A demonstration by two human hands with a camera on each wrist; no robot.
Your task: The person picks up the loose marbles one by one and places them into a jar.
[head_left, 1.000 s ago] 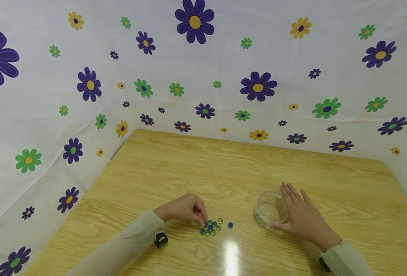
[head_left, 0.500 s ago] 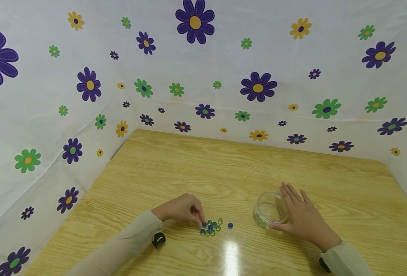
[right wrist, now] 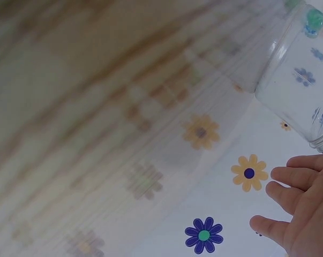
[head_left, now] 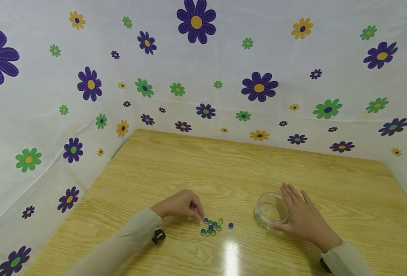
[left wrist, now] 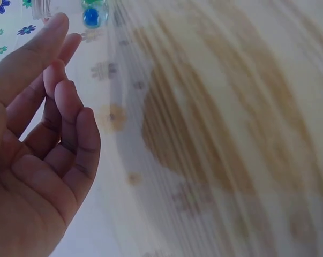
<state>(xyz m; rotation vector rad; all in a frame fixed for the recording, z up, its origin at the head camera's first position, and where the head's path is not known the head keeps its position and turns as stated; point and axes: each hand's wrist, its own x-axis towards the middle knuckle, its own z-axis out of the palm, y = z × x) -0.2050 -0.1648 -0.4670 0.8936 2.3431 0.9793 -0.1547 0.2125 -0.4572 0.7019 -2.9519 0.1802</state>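
Observation:
Several blue and yellow-green glass marbles (head_left: 210, 227) lie in a loose cluster on the wooden table. One blue marble (head_left: 230, 225) sits apart to their right. Just left of the cluster is my left hand (head_left: 181, 205), its fingers loosely bent. In the left wrist view, no marble shows between thumb and fingertips, and a blue marble (left wrist: 91, 17) lies beyond them. A clear round jar (right wrist: 290, 96) stands to the right with a few greenish marbles (head_left: 261, 221) low inside. My right hand (head_left: 303, 216) rests against its right side, fingers straight, thumb near the base.
The wood-grain table (head_left: 203, 165) stretches away behind the marbles. White cloth (head_left: 224, 61) printed with flowers hangs along its back and sides. A black band (head_left: 159, 236) is on the left wrist.
My left hand has drawn slightly back and left from the cluster. A blue marble at its fingertips has shifted a little away from me. The right hand and the jar have stayed put.

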